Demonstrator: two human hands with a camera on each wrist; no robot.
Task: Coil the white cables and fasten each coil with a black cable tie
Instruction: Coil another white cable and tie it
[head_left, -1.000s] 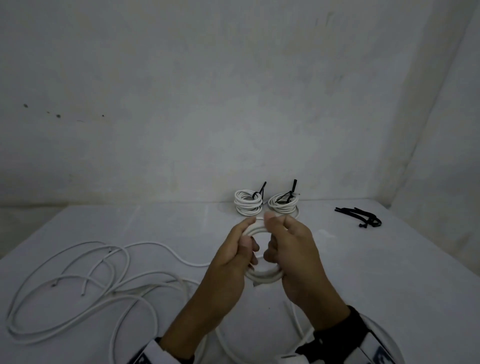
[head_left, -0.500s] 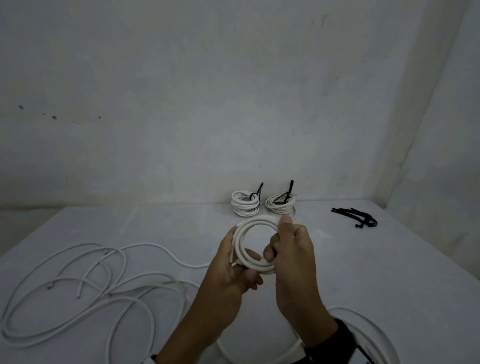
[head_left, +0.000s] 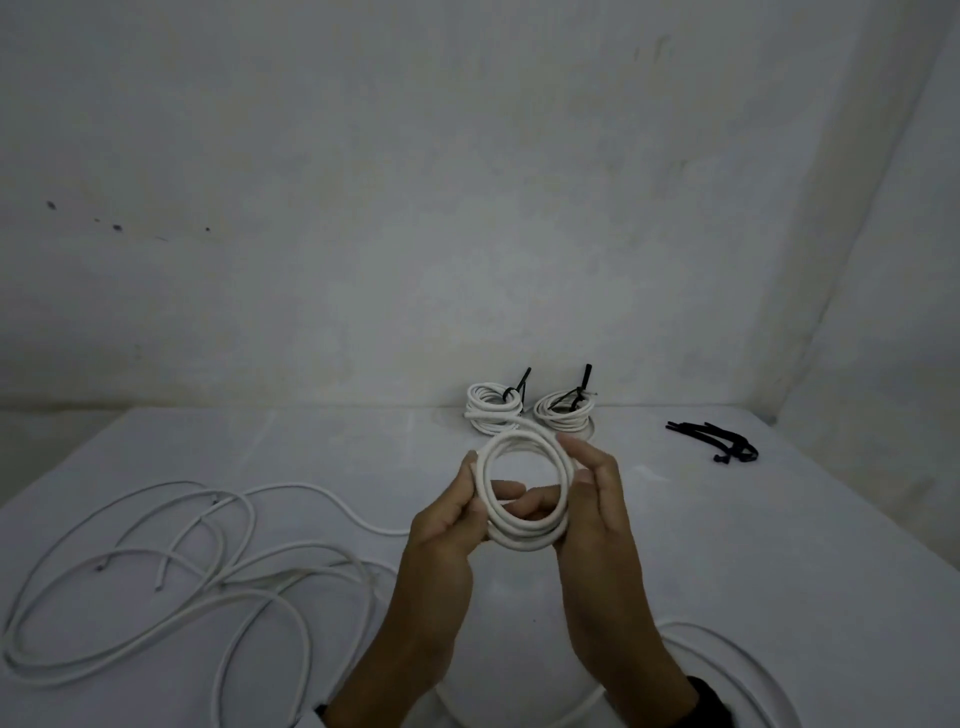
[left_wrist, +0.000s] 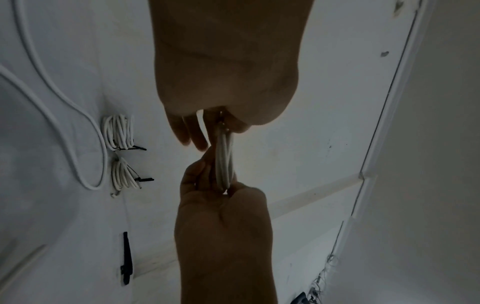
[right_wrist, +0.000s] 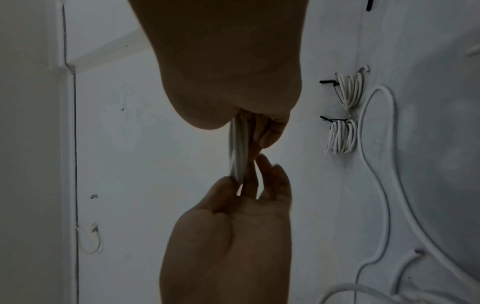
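The coil (head_left: 524, 493) of white cable stands upright between my 2 hands, held above the near middle of the counter (head_left: 779, 519), its ring facing me with several turns stacked at the bottom. I judge it light but springy: the jacket looks smooth and fairly stiff, so the turns will want to fan open the moment my grip eases, and the smooth surface may let them slide over one another. My left hand (head_left: 447, 525) pinches the left side of the ring, thumb in front and fingers (head_left: 506, 488) curled through behind; my right hand (head_left: 597, 499) clamps the right side, thumb on the near face and fingers wrapped round the far one. From the wrist views the turns show edge-on, pressed flat between the 2 grips. A tail of the same cable (head_left: 727, 649) seems to run down to the counter at my near right, though I cannot tell how much is left to wind. The best hold, I think, is where the turns bunch thickest at the bottom, leaving 1 hand free for a tie. Beyond, at the far edge against the wall, sit 2 finished coils (head_left: 491, 410), each cinched with a black tie whose tail sticks up. To the far right lie the spare black cable ties (head_left: 717, 447), well apart from my hands. On the left sprawl the loose white cables (head_left: 156, 571), not yet coiled.
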